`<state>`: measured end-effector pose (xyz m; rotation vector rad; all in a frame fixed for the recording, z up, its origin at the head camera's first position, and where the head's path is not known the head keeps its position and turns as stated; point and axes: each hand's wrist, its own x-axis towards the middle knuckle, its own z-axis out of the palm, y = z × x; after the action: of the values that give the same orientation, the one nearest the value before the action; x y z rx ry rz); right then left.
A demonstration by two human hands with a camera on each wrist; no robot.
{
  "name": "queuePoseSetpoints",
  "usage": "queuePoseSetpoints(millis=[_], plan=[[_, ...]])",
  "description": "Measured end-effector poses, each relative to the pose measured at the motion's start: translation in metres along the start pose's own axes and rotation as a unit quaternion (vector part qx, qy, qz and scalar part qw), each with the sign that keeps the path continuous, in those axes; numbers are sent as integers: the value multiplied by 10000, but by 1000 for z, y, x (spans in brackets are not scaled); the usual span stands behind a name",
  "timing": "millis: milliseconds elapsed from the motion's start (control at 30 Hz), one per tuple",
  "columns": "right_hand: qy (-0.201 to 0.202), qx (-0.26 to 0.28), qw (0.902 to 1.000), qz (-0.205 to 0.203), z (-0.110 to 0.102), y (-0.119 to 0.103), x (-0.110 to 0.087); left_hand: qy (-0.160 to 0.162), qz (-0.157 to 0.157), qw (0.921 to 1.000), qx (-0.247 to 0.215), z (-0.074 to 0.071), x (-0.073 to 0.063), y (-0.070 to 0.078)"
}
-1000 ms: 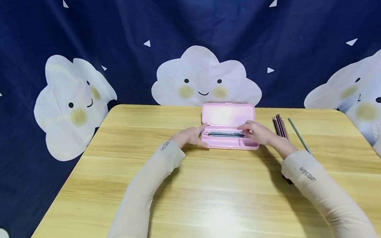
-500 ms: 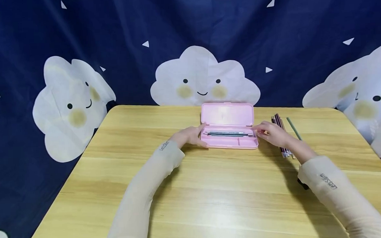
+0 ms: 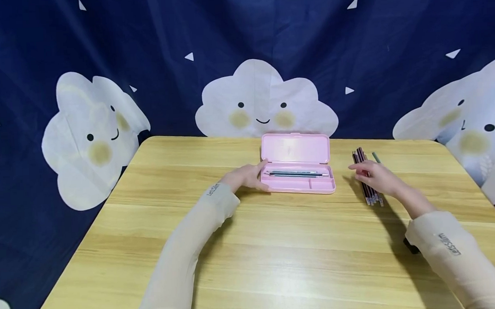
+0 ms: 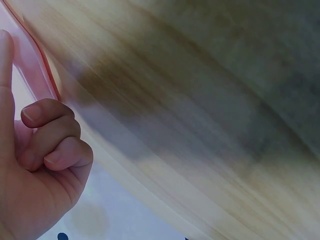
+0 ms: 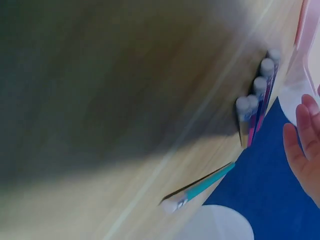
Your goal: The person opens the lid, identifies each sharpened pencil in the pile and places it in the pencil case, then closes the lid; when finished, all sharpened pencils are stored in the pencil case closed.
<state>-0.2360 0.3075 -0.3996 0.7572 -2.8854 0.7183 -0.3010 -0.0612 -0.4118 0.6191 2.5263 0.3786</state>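
Note:
My left hand (image 3: 244, 176) holds the left end of an open pink pencil case (image 3: 292, 185), thumb near its front corner and index finger towards the back. In the left wrist view, the other fingers (image 4: 55, 132) are curled beside the case's edge. Dark green pencils (image 3: 297, 174) lie in the case's long back compartment. My right hand (image 3: 376, 176) is over a bundle of dark purple pencils (image 3: 370, 194) on the table, holding nothing, its fingers fairly straight. The right wrist view shows white-capped pencil ends (image 5: 260, 85) apart from the fingers. A green pencil (image 3: 376, 157) lies right of the bundle, partly hidden.
The case's lid (image 3: 295, 148) leans back at the table's far edge. Its front part has a divider (image 3: 310, 184). A wooden table (image 3: 252, 255) spreads in front, and a dark blue cloud-printed curtain (image 3: 165, 84) hangs behind.
My right hand has left the pencils inside the case and moved right, past the case's right end, to over the purple bundle. My left hand has stayed on the case.

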Motion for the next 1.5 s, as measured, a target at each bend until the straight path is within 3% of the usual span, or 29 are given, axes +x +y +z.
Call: queuePoseSetpoints(millis=[400, 800, 1100, 1500], plan=[[-227, -59, 9991, 356, -10, 18, -20, -10, 22, 10000, 47, -2, -3, 0], [-925, -13, 9862, 1373, -13, 33, -28, -15, -11, 10000, 28, -1, -4, 0], [-1093, -16, 9855, 1295, -15, 38, -26, 0, 16, 10000, 60, -2, -3, 1], [-1019, -98, 9844, 1434, -15, 36, -23, -47, -42, 10000, 55, -3, -3, 2]])
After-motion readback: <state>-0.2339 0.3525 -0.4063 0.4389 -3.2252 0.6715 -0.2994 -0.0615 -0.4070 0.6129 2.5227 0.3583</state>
